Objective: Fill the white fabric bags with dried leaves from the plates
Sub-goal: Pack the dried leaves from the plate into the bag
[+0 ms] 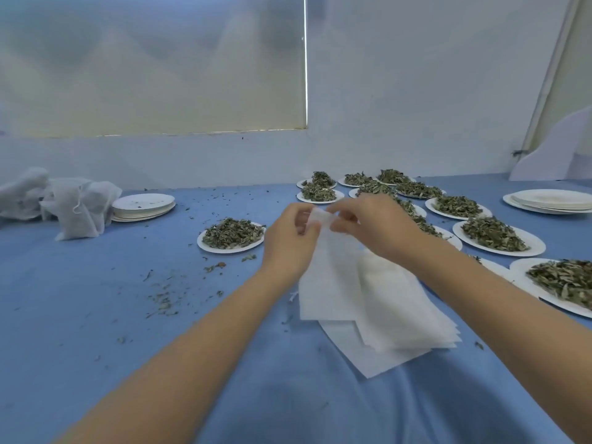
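Nearest on the blue worktop (96, 315) lies a fanned pile of flat bags (378, 325). Above it both hands work the mouth of one white fabric bag (323, 257), which hangs down onto the pile. The left hand (288, 241) pinches one side of the top edge and the right hand (368, 225) pinches the other; each grip is narrow and closed on cloth, though blur hides the exact fingers. It looks like the opening step: the mouth is not yet spread. Next, the two layers must be parted wide enough to take leaves. Just beyond the left hand sits a plate of dried leaves (231, 239), with more loaded plates (498, 240) to the right. Far left lie filled bags (77, 206) beside a stack of emptied plates (144, 206).
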The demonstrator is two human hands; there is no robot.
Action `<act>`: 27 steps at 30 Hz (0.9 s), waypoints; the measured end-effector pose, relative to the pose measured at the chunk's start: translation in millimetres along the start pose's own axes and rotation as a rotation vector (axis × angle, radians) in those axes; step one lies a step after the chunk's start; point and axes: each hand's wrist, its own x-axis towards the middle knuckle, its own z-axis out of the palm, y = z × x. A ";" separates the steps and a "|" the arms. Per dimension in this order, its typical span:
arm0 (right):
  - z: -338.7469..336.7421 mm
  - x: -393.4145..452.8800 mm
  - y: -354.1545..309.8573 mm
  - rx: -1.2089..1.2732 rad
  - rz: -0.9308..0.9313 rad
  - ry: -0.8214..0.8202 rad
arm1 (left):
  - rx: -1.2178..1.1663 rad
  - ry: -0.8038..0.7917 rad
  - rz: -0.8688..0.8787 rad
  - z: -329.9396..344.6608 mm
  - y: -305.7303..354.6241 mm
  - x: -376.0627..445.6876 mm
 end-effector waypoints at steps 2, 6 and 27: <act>-3.3 13.8 -8.3 0.204 -0.003 0.086 | 0.005 0.015 -0.026 -13.2 5.5 15.2; -9.3 40.9 -23.1 0.502 0.074 0.099 | 0.134 0.033 0.035 -44.1 10.5 42.8; 55.4 147.7 -62.7 0.903 0.184 -0.294 | 0.027 -0.009 0.035 -111.8 -34.0 112.9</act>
